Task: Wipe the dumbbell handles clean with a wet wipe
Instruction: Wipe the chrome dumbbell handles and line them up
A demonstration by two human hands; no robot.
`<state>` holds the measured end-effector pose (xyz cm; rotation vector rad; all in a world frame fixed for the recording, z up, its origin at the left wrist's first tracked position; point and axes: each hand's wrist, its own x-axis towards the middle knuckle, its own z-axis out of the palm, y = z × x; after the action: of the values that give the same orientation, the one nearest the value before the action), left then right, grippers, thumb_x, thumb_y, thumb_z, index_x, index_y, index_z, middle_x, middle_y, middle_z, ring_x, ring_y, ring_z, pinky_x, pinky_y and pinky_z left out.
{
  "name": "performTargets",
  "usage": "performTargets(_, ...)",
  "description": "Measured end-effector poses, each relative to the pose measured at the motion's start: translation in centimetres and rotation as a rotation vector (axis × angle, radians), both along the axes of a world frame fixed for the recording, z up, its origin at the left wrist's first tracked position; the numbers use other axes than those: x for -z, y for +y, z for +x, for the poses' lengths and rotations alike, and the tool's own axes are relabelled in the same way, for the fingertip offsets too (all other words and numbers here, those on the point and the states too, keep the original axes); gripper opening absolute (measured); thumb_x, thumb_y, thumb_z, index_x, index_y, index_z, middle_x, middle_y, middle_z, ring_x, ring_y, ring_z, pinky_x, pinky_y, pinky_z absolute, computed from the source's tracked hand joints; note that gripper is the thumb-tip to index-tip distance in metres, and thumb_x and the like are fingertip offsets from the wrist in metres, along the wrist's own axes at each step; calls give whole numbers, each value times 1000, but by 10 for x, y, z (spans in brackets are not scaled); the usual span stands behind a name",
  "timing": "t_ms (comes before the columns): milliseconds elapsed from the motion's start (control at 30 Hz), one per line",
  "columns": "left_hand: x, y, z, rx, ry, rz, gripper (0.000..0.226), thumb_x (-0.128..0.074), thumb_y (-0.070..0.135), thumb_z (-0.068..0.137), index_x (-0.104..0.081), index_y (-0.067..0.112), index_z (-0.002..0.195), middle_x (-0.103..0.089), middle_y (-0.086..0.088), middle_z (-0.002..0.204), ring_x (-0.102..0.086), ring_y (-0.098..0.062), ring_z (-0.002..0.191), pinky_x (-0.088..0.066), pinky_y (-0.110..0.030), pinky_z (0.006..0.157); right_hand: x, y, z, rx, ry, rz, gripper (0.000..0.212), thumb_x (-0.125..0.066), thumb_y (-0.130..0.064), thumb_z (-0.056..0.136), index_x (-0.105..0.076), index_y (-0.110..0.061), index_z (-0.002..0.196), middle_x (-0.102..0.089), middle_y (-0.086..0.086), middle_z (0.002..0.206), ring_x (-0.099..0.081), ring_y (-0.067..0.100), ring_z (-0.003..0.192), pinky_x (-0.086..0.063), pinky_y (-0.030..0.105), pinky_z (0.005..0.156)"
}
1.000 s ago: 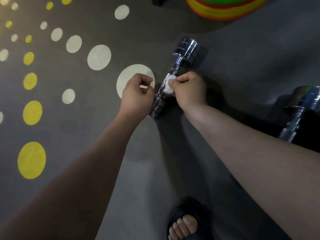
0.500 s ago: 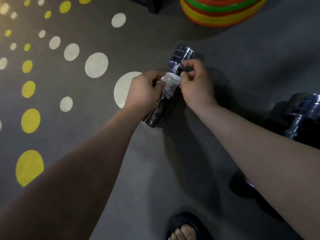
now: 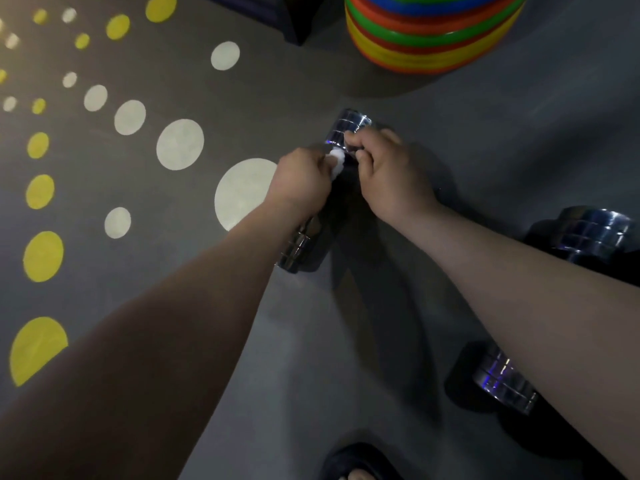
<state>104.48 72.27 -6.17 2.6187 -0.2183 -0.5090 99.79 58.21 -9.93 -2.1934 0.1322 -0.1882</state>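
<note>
A chrome dumbbell (image 3: 348, 126) lies slanted on the grey floor, its near head (image 3: 297, 249) showing under my left wrist. Both hands cover its handle. My left hand (image 3: 303, 180) holds a bunched white wet wipe (image 3: 337, 162) against the handle's upper part. My right hand (image 3: 389, 173) has its fingers curled at the handle's far end, right beside the far head, and appears to grip the dumbbell there. The two hands almost touch over the handle.
A second chrome dumbbell (image 3: 594, 233) lies to the right, partly under my right forearm, its near head (image 3: 504, 384) lower down. A stack of coloured discs (image 3: 433, 43) stands at the top. My sandalled foot (image 3: 360, 462) is at the bottom edge. White and yellow dots (image 3: 244, 190) mark the floor.
The wipe went from my right hand's fingers, through both hands, into my left hand. My right hand shifted up to the handle's far end.
</note>
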Motion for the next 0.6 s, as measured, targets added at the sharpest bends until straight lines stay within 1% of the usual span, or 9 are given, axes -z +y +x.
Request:
performTargets(67,-3,-4,10,-3,100,31,32,-44,34,105,-58,16,83,-64,-7,85,-60,-29,91,-37,-28,73,1,-3,0,-15,-26,-40,31,-44,-20,93,-65,-17,116,-59,10,115,-65,31,101,-54,48,87)
performTargets(133,-5,-5,15,-34,180,8,37,-43,35,105,-64,10,88,-64,-7,87,-59,-28,91,-37,-28,73,2,-5,1,-31,-51,-69,26,-47,-20,93,-65,-15,111,-59,12,112,-65,33,98,-55,49,82)
performTargets(200,-5,0,15,-38,205,23,48,-42,43,106,-64,6,85,-62,-10,81,-57,-25,77,-37,-29,69,3,-8,4,-49,-80,-97,21,-51,-16,92,-66,-12,106,-59,13,109,-64,35,96,-54,49,79)
performTargets(267,-3,6,13,-15,193,57,53,-44,48,105,-49,11,68,-49,-5,64,-45,-20,59,-34,-30,58,3,-9,6,-66,-88,-124,16,-53,-13,92,-65,-11,103,-59,13,106,-63,34,94,-54,48,75)
performTargets(300,-3,8,13,-7,191,56,54,-46,49,104,-44,13,65,-44,-3,60,-41,-18,56,-35,-29,53,3,-9,7,-75,-89,-133,15,-53,-13,93,-64,-12,102,-59,13,105,-63,34,92,-54,49,74)
performTargets(367,-4,11,16,20,195,65,54,-48,47,104,-46,12,63,-45,-2,57,-42,-14,50,-32,-18,45,2,-9,8,-90,-88,-141,15,-51,-13,92,-62,-12,102,-58,13,105,-62,35,91,-53,50,74)
performTargets(400,-5,12,17,39,206,70,54,-49,46,104,-50,10,64,-48,-3,58,-45,-12,50,-35,-18,47,2,-9,8,-95,-83,-143,15,-51,-13,92,-62,-12,102,-58,14,105,-62,36,91,-53,50,74)
performTargets(500,-6,24,18,80,262,32,52,-51,46,102,-64,3,76,-63,-7,68,-57,-21,63,-48,-31,68,1,-8,7,-92,-85,-152,16,-51,-11,91,-62,-12,102,-57,15,105,-61,37,90,-53,50,75)
performTargets(600,-12,43,11,118,327,82,55,-52,57,98,-74,11,79,-73,-5,72,-67,-21,70,-54,-33,77,2,-7,8,-85,-109,-191,18,-47,-12,89,-61,-10,100,-54,17,104,-59,40,87,-53,51,73)
